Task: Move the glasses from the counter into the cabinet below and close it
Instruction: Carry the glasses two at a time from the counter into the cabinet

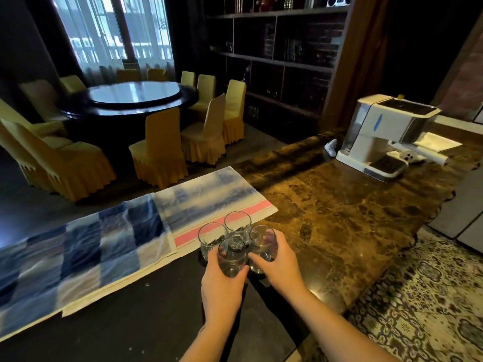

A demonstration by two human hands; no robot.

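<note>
1. Head view: left hand (222, 286) is wrapped around the near glass (231, 257), fingers closed on its lower body.
2. Right hand (278, 262) is wrapped around the right glass (262, 248), thumb on the near side, fingers curled behind.
3. Two more glasses stand free: left glass (210, 240) and far glass (237, 226). All four are upright, clustered tight, touching or nearly so.
4. The cluster sits on the counter (326, 218), at the corner of a blue patterned cloth (104, 236); the far glass stands over its pink stripe.
5. Whether the held glasses are lifted off the counter cannot be told.
6. A white machine (386, 134) stands well apart, far right on the counter.
</note>
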